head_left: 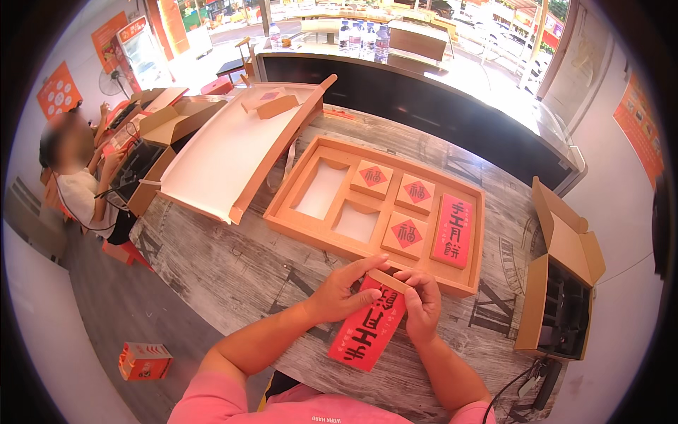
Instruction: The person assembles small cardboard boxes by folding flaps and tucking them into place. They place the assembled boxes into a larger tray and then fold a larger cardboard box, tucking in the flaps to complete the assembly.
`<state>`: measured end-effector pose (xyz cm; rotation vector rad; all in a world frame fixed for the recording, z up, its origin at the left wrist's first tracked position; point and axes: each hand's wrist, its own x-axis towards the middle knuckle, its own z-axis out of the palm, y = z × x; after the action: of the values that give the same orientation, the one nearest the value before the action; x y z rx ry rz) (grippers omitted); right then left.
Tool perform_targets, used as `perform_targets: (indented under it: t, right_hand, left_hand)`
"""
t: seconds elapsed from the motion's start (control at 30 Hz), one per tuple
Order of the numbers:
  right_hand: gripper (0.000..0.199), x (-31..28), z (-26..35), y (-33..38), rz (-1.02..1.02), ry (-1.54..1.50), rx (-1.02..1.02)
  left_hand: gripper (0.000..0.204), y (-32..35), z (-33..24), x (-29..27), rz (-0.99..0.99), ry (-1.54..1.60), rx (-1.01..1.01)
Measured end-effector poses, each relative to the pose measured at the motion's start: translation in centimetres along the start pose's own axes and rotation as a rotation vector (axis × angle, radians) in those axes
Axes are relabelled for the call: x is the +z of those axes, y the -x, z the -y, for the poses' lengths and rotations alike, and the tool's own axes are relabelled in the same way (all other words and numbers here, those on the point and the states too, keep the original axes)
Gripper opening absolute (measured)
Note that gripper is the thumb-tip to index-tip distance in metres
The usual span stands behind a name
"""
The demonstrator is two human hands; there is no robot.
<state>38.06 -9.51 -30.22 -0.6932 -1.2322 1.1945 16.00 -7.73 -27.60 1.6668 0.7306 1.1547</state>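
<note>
Box (370,326) w/ blk lettering (367,319) btwn fingers (422,281)

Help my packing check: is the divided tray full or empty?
Partly full: the divided tray holds four boxes, but two compartments show only bare white.

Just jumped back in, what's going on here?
The person's left hand and right hand hold a long red box near its far end, in front of a cardboard tray. Three small square boxes and another red box sit in the tray, while white bottoms show in two compartments toward its left.
</note>
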Motion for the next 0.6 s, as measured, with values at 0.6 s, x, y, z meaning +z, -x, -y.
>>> perform_targets:
  t: [0.6]
  right_hand:
    - [0.008, 0.2, 1.6, -0.6, -0.076, -0.014, 0.104]
  left_hand:
    - [0.053, -0.4, 0.3, -0.3, 0.076, -0.121, 0.206]
